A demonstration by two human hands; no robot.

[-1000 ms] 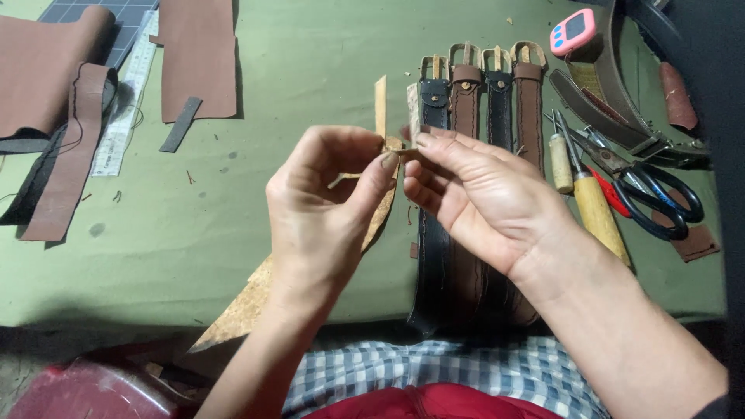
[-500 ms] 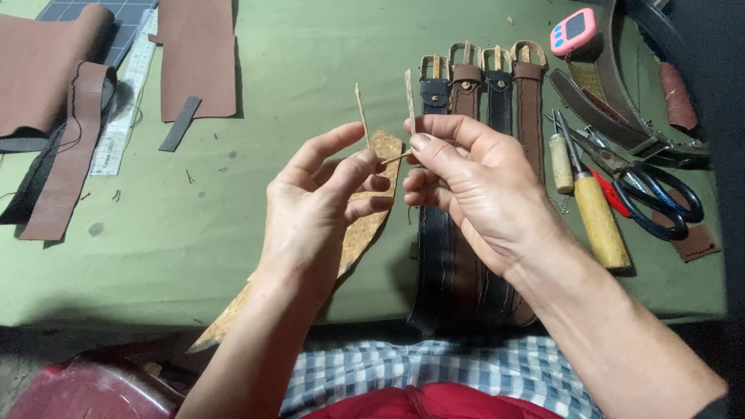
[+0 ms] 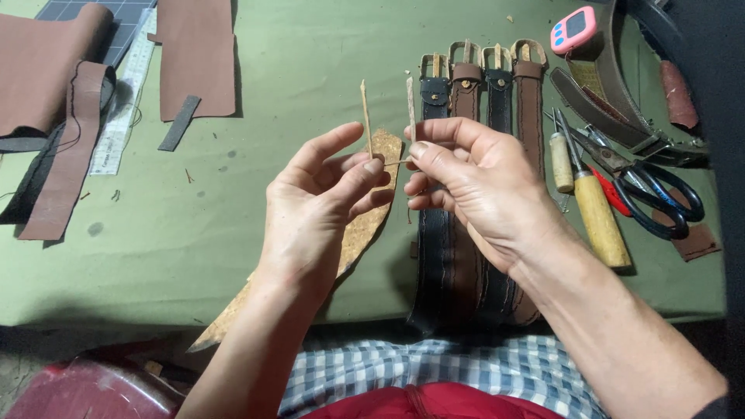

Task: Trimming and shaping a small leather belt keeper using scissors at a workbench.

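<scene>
My left hand (image 3: 322, 198) and my right hand (image 3: 469, 174) meet above the green table (image 3: 194, 233). Between their fingertips they pinch a thin tan leather strip (image 3: 365, 112), folded so its two ends stand up side by side. A short bit of it runs between the two thumbs. Under my left hand lies a long tan, cork-like leather piece (image 3: 357, 233), pointing toward the table's near edge. Just behind my right hand several dark and brown belts with buckles (image 3: 481, 85) lie side by side.
Brown leather sheets and strips (image 3: 194, 54) with a clear ruler (image 3: 116, 124) lie at the far left. To the right are wooden-handled awls (image 3: 597, 217), black scissors (image 3: 660, 194), a pink timer (image 3: 573, 29) and more straps. A red stool (image 3: 85, 392) sits below the table edge.
My hands have drawn slightly apart and the strip's two ends now stand up separately. The cork-like piece that my left hand was lifting has dropped back onto the table.
</scene>
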